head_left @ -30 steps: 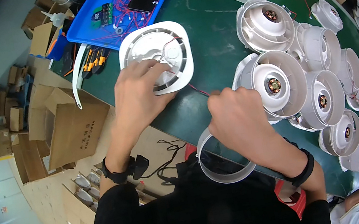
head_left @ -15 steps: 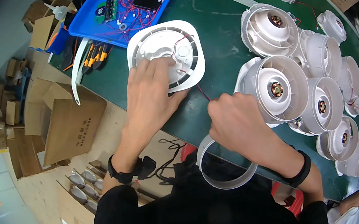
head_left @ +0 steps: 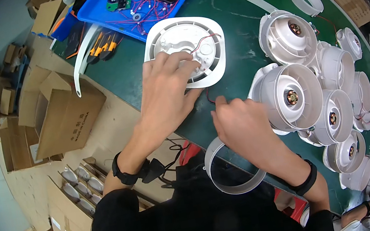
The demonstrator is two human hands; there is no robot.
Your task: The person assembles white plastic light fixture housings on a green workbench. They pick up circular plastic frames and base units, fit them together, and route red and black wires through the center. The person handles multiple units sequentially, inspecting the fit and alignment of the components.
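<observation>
My left hand [head_left: 166, 81] grips a white, square-edged plastic fan housing [head_left: 219, 57]. Its fingers bend over the inside, and its thumb shows beside the near edge. A thin red and black wire [head_left: 202, 42] lies across the housing's round middle. To the right, my right hand [head_left: 244, 122] is closed on another stretch of red wire [head_left: 209, 95], which runs down from under the housing; the fingertips are mostly hidden. A white plastic ring [head_left: 237, 189] is beneath my right wrist, at the table's near edge.
White round fan units [head_left: 293, 96] with copper motor centres crowd the green table's [head_left: 232, 18] right side. A blue tray [head_left: 99, 19] at the back holds wires, a phone and a circuit board. Orange-handled tools [head_left: 103, 45] lie at left, and an open cardboard box [head_left: 67, 119] stands beyond the edge.
The view has shifted slightly, so the housing and tray sit further right. My left fingers have curled further into the housing. My right hand still has the wire.
</observation>
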